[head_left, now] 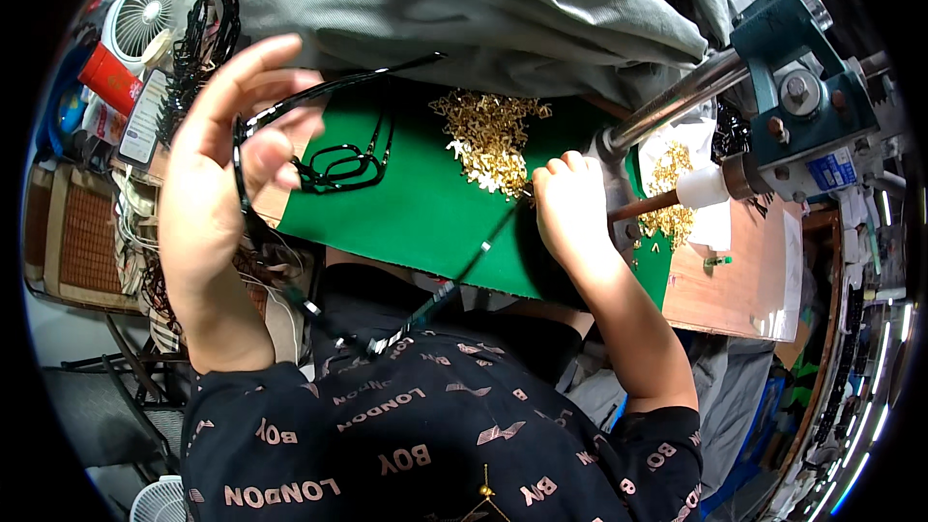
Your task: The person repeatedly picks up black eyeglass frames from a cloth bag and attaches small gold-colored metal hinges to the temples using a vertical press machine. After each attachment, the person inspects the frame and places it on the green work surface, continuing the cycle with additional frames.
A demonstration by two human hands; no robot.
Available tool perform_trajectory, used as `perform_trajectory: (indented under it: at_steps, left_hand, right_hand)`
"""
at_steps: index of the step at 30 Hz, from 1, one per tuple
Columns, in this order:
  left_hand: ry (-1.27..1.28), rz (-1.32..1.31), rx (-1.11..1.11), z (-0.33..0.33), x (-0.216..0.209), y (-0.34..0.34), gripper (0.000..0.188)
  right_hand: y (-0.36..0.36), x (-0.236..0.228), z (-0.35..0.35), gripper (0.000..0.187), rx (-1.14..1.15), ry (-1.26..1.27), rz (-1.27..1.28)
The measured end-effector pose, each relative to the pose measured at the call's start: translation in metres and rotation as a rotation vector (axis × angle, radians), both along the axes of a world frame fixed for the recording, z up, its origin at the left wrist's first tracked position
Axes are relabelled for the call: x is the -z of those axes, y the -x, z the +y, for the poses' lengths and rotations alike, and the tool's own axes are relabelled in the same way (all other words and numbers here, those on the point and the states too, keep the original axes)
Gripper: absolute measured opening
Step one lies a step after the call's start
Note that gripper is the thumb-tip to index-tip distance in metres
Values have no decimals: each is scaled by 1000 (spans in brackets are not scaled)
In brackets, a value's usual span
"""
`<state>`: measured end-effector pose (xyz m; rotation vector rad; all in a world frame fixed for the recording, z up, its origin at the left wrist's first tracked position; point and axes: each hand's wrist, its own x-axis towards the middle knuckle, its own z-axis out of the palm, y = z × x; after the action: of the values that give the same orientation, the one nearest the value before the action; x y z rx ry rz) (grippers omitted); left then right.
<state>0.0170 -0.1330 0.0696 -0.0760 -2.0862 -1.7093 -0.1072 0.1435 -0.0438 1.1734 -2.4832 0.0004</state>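
Note:
My left hand (217, 159) is raised at the left, its fingers curled with a long, thin, glossy black strap (333, 87) running between thumb and fingers. One end of the strap points up and right. The rest hangs in a loop past my wrist, down across my shirt, and up to my right hand (570, 208). That hand is closed on the strap's other end, beside a heap of small gold-coloured metal pieces (493, 140); its fingertips are partly hidden. Another black strap (343, 166) lies coiled on the green mat (425, 222).
A teal metal press (797, 97) with a steel column stands at the right. Behind it, more gold pieces (667, 203) lie on white paper. Grey cloth (435, 10) covers the back. A phone (143, 121), a white fan (150, 12) and bundled black straps (198, 48) crowd the left.

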Motion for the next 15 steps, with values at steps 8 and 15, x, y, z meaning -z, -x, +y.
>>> perform_trajectory:
  at_steps: [8, 15]
  left_hand:
    - [-347, -117, 293, 18, 19, -4, 28]
    - [-662, -262, 487, 61, 21, -8, 46]
  right_hand:
    - [10, 2, -7, 5, -21, -151, 28]
    - [-3, -25, 0, 11, -26, 390, -269]
